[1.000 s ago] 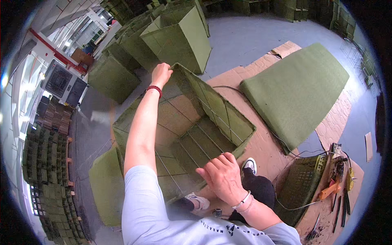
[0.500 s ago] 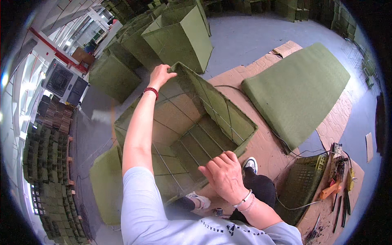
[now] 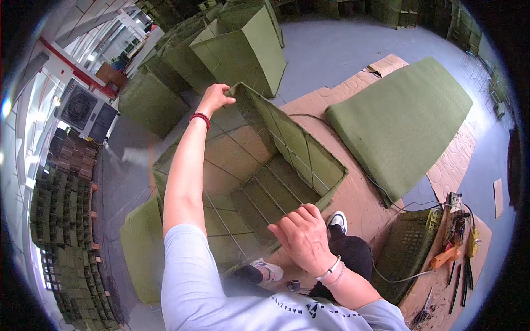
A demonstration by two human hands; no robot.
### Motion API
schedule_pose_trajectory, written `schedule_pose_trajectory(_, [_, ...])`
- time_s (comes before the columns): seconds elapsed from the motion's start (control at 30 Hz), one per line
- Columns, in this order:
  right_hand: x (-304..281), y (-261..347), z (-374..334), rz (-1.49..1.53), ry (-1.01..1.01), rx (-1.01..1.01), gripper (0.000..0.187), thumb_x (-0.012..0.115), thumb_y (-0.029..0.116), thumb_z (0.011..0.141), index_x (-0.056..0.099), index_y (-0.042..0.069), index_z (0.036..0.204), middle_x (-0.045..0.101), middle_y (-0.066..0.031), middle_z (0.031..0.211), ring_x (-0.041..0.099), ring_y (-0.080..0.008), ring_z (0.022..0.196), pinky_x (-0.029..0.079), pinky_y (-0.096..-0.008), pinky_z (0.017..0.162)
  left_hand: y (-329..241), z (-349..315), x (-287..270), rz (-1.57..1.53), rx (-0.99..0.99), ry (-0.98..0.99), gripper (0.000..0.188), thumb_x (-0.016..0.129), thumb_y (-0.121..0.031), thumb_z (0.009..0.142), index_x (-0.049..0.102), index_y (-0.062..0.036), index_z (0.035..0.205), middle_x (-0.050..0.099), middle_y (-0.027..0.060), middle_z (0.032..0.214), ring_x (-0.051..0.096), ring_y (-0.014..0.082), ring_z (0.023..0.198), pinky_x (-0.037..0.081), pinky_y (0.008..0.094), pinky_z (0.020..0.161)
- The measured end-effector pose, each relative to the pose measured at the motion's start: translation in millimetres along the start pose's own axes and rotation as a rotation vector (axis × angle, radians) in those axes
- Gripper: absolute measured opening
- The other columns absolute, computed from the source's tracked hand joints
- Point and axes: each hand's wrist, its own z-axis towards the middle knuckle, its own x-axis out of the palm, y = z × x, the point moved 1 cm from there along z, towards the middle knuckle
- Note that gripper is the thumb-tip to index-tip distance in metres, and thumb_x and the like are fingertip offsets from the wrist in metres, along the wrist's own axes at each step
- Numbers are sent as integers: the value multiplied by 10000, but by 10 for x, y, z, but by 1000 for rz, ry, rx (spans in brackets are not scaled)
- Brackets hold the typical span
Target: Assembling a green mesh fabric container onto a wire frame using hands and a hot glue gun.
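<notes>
An open green fabric-covered box (image 3: 301, 143) with a thin metal wire frame inside stands tilted in front of me. Its inner walls and bottom show thin metal rods. My left hand (image 3: 216, 99), a red bead bracelet at the wrist, is closed on the rim at the far corner. Over the near edge, my right hand (image 3: 301, 238) has its fingers curled round the rim; the fingertips are hidden. That wrist carries a light bangle. Left of the box, partly behind my left arm, lies another green panel or box (image 3: 141, 248).
A large green padded panel (image 3: 403, 127) lies on cardboard (image 3: 309, 102) at right. A green crate (image 3: 406, 243) stands near an orange-handled tool (image 3: 445, 257) and a cable. Green boxes (image 3: 237, 55) stand behind; stacked green pieces (image 3: 61, 220) and a large fan unit (image 3: 80, 107) are at left.
My left hand and the box's far corner have shifted very slightly left and away from me. The right hand stays at the near rim.
</notes>
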Motion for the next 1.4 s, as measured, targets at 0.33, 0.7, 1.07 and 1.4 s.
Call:
schedule_pose_trajectory(0.33, [-14, -33, 12, -19, 7, 32, 261, 701, 184, 812, 532, 64, 654, 523, -69, 642, 551, -250, 671, 443, -370, 777, -289, 80, 225, 159, -67, -171, 186, 760, -152, 696, 695, -24, 813, 678, 206, 817, 667, 364, 845, 529, 448, 754])
schedule_pose_trajectory(0.7, [-43, -68, 7, 8, 2, 24, 264, 710, 174, 801, 527, 61, 647, 526, -66, 638, 549, -248, 655, 448, -369, 753, -122, -42, -38, 178, -130, 107, 290, 781, -172, 688, 682, 34, 865, 659, 231, 860, 653, 370, 870, 504, 439, 721])
schedule_pose_trajectory(1.07, [-41, -39, 10, 6, -6, 23, 274, 709, 183, 800, 519, 63, 642, 528, -62, 637, 555, -243, 663, 445, -359, 741, 86, -242, -299, -101, -132, 158, 497, 791, -285, 729, 672, 49, 1077, 683, 209, 1064, 672, 285, 991, 511, 373, 894])
schedule_pose_trajectory(1.4, [-26, -40, 15, 12, -17, 18, 265, 712, 175, 796, 527, 62, 644, 528, -60, 636, 548, -247, 653, 438, -357, 720, -14, -290, -104, 141, -189, 74, 493, 802, -201, 697, 658, 73, 1080, 652, 266, 1063, 641, 332, 1038, 499, 380, 904])
